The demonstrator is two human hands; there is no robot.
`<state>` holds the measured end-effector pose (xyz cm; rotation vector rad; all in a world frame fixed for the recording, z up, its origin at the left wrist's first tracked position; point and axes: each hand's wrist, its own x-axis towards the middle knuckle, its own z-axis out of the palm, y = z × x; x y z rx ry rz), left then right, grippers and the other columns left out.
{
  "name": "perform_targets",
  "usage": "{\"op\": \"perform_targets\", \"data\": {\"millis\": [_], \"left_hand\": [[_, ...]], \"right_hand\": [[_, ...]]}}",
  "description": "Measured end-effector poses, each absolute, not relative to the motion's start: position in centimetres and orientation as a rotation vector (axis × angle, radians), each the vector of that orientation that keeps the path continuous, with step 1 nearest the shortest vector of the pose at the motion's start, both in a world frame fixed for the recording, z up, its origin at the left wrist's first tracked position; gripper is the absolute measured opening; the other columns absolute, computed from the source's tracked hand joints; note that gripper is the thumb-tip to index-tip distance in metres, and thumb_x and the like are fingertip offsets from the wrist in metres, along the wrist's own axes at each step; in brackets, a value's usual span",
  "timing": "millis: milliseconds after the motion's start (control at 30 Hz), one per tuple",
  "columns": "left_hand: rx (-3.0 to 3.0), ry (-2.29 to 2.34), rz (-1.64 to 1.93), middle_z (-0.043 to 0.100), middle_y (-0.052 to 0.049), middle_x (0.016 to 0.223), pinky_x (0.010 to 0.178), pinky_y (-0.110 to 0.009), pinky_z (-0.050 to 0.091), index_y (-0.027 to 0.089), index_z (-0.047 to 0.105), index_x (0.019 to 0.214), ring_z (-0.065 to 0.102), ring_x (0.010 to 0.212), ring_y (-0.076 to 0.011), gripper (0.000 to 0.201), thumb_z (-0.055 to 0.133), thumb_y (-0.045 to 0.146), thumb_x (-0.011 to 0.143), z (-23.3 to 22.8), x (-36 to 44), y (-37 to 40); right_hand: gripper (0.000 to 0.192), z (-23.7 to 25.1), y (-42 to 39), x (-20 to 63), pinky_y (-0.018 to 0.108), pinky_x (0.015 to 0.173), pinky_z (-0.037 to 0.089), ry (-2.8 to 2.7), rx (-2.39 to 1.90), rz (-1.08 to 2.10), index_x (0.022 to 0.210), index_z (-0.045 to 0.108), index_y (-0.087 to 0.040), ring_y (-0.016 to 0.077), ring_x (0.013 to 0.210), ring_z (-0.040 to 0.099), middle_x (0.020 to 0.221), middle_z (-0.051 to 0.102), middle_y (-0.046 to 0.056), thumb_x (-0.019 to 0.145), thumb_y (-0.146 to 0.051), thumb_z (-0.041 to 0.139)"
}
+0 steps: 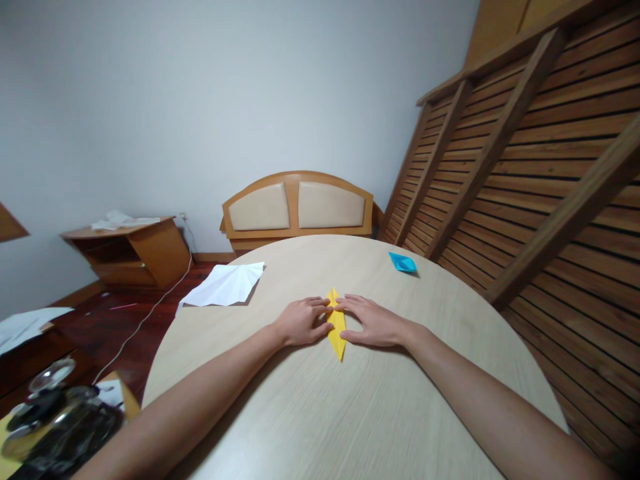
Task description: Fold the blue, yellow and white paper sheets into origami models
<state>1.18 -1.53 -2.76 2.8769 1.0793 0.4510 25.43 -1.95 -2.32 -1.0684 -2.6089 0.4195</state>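
— Look, close to us the two bare forearms lie on the round pale wooden counter [310, 413]. The left hand [300, 321] and the right hand [376, 321] are both flat, fingers spread a little, not gripping; they press the narrow yellow folded paper with pointed ends [338, 327] from each side, near the middle of the counter.

— What can go wrong, in your opinion?

— The surface looks smooth. If one hand pushes harder than the other, I think the paper may slide and the crease will come crooked. Also the lower point sticks out free from under the hands, so it may bend or open.

— And farther away?

— The white creased paper sheet [225, 285] hangs partly over the left edge of the counter; a small knock or some air could drop it to the floor. The small blue folded paper boat [403, 263] stands well apart on the far right, near the rim, so a wide move of the right arm could push it off.
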Motion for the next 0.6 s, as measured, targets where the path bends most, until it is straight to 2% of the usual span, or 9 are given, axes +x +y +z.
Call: {"op": "perform_targets", "data": {"millis": [100, 200, 367, 467, 600], "left_hand": [[2.868, 1.072, 0.421, 0.052, -0.009, 0.146, 0.116, -0.040, 0.035, 0.020, 0.051, 0.141, 0.045, 0.137, -0.0252, 0.054, 0.051, 0.045, 0.093, -3.13, 1.10, -1.36], [2.824, 1.110, 0.381, 0.043, -0.011, 0.152, 0.117, -0.046, 0.030, 0.018, 0.044, 0.146, 0.038, 0.142, -0.0294, 0.064, 0.053, 0.050, 0.091, -3.51, 1.03, -1.21], [2.778, 1.107, 0.318, 0.036, -0.014, 0.156, 0.117, -0.054, 0.027, 0.017, 0.041, 0.147, 0.031, 0.144, -0.0356, 0.074, 0.055, 0.058, 0.087, -3.56, 0.95, -1.23], [2.774, 1.039, 0.298, 0.034, -0.014, 0.157, 0.117, -0.056, 0.026, 0.018, 0.038, 0.149, 0.029, 0.145, -0.0367, 0.077, 0.056, 0.060, 0.086, -3.22, 0.94, -1.40], [2.790, 0.946, 0.286, 0.035, -0.017, 0.155, 0.117, -0.055, 0.026, 0.015, 0.039, 0.148, 0.031, 0.144, -0.0368, 0.078, 0.058, 0.059, 0.086, -2.86, 1.00, -1.60]], "right_hand": [[0.081, -2.55, -1.87, 25.56, 0.050, 0.119, 0.024, -2.626, -1.127, 0.483, 0.149, 0.041, -0.024, 0.0328, 0.147, 0.025, 0.156, 0.037, 0.009, 0.083, -0.066, 0.059], [0.088, -2.75, -1.80, 25.62, 0.051, 0.120, 0.020, -2.631, -1.154, 0.489, 0.152, 0.036, -0.023, 0.0339, 0.148, 0.020, 0.159, 0.032, 0.008, 0.081, -0.069, 0.058], [0.086, -2.74, -1.73, 25.55, 0.052, 0.120, 0.020, -2.615, -1.112, 0.467, 0.149, 0.040, -0.023, 0.0341, 0.148, 0.020, 0.157, 0.035, 0.010, 0.079, -0.068, 0.061], [0.086, -2.59, -1.76, 25.45, 0.052, 0.119, 0.020, -2.608, -1.088, 0.448, 0.148, 0.040, -0.020, 0.0331, 0.148, 0.021, 0.155, 0.038, 0.013, 0.080, -0.066, 0.062], [0.087, -2.56, -1.66, 25.36, 0.052, 0.120, 0.019, -2.625, -1.131, 0.459, 0.151, 0.036, -0.018, 0.0328, 0.148, 0.022, 0.157, 0.034, 0.015, 0.083, -0.067, 0.058]]}}
